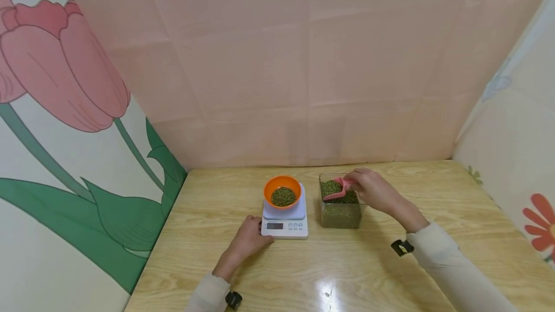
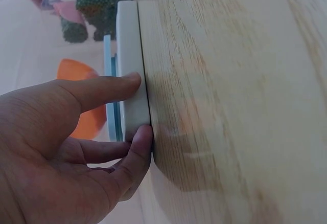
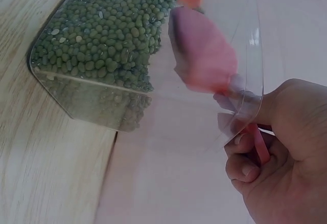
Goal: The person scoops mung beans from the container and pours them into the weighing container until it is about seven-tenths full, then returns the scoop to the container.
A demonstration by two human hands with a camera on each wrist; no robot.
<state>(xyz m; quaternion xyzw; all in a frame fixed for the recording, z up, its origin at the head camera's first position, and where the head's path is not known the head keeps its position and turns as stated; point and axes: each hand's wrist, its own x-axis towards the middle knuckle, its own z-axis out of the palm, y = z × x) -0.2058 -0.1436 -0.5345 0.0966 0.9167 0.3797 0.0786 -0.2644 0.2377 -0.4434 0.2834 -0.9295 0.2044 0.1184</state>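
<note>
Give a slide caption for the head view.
Left hand gripping a scale bearing a bowl of beans; right hand holding a scoop at a box.

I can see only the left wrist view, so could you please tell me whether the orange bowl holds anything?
Observer: Yes, the orange bowl has green beans in it.
Operator: Thank you; where is the display on the scale, please?
Observer: In the head view, it is on the strip nearest the person, left of the buttons.
Operator: And how is the right hand holding the pink scoop?
Observer: The right wrist view shows its fingers curled round the handle.
</note>
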